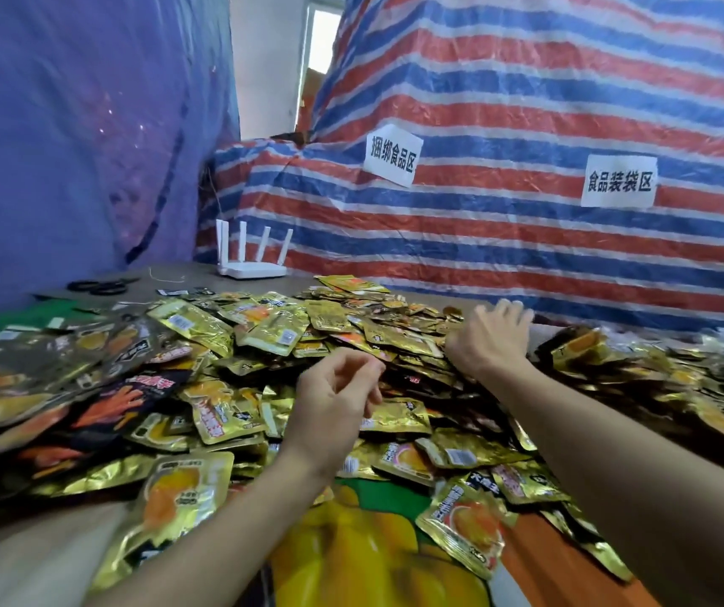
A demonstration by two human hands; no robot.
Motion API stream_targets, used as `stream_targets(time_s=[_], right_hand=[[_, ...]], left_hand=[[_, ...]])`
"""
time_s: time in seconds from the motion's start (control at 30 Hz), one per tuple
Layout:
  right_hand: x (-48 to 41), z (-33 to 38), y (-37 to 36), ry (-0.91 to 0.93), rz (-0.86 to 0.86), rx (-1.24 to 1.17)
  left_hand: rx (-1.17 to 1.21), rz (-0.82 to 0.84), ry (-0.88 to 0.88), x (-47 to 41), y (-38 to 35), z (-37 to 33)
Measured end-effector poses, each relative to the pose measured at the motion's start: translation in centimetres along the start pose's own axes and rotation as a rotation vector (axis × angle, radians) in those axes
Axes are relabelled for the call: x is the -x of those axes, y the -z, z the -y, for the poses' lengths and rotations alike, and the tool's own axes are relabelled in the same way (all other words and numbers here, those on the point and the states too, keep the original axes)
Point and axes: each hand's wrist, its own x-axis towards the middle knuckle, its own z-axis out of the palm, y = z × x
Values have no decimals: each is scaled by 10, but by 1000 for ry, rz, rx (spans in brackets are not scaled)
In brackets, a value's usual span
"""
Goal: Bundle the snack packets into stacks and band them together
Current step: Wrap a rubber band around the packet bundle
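Packets (263, 335) are just heaped loose all over the table (193, 273), nothing stacked yet. Right hand (489, 339) reaches to the pile's far edge with spread fingers, probably to rake some closer. Left hand (338, 396) hovers mid-pile, loosely curled, holding nothing I can see.

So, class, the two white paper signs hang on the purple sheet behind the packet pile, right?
No. The head view shows the left sign and right sign hanging on the striped tarp, not the purple sheet, behind the packet pile.
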Motion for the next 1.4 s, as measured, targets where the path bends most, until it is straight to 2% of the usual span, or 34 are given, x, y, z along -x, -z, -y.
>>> stream_targets(time_s=[0.07, 0.13, 0.23, 0.3, 0.33, 0.43, 0.5, 0.57, 0.63, 0.67, 0.73, 0.8, 0.87, 1.0, 1.1, 1.27, 1.33, 1.4], right_hand=[[16, 11, 10, 127, -53, -165], [40, 19, 22, 277, 6, -329], [77, 25, 35, 480, 318, -443], [99, 26, 38, 559, 550, -483], [108, 25, 38, 579, 613, -491], [120, 13, 42, 572, 638, -362], [121, 2, 49, 520, 653, -244], [120, -8, 55, 494, 668, -158], [121, -13, 61, 495, 711, -103], [122, -14, 64, 497, 749, -68], [126, -16, 67, 503, 842, 25], [132, -19, 66, 536, 878, 113], [139, -21, 61, 570, 823, 101], [146, -22, 54, 677, 617, -119], [149, -21, 49, 729, 524, -154], [156, -6, 23, 674, 330, -144], [154, 1, 17, 637, 289, -162], [148, 2, 16, 616, 361, -218]], left_hand=[[-113, -87, -1, -6, 9, 0], [-257, -147, -21, -10, 19, 0], [-591, -109, -16, -13, 30, -9], [-803, -48, -14, -14, 33, -23], [-847, -11, -2, -15, 36, -32], [-948, 208, 142, -16, 48, -69], [-1240, 378, 285, -12, 58, -92], [-1646, 472, 427, -1, 65, -104], [-1915, 553, 570, 14, 66, -104], [-1950, 598, 642, 20, 66, -100], [-1875, 650, 758, 32, 64, -91], [-1787, 643, 786, 41, 66, -83], [-1753, 592, 711, 47, 68, -79], [-1727, 544, 573, 55, 66, -76], [-1741, 476, 485, 62, 68, -71], [-1673, 85, 142, 44, 81, -70], [-1547, 89, 113, 31, 84, -65], [-1518, 166, 153, 19, 86, -54]])
